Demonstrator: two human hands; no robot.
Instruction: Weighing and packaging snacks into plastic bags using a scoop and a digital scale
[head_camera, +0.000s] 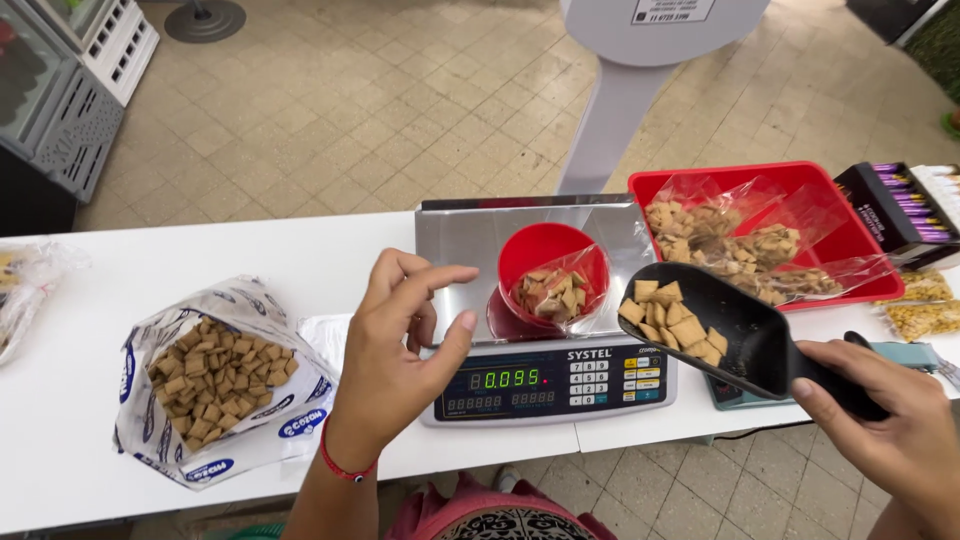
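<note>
At my nine o'clock lies an open white-and-blue bag (222, 385) of brown squares. The scale's green-digit screen (508, 379) sits at six o'clock. Purple-striped dark box (893, 205) at three o'clock.

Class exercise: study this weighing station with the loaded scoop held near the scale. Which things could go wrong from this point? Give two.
The black scoop in the right hand is heaped with cracker squares near its lip; some may fall onto the scale pan, skewing the reading. The left hand hovers beside the red cup and could nudge it.

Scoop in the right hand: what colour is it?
Black scoop, held by the right hand; clear in the head view.
</note>
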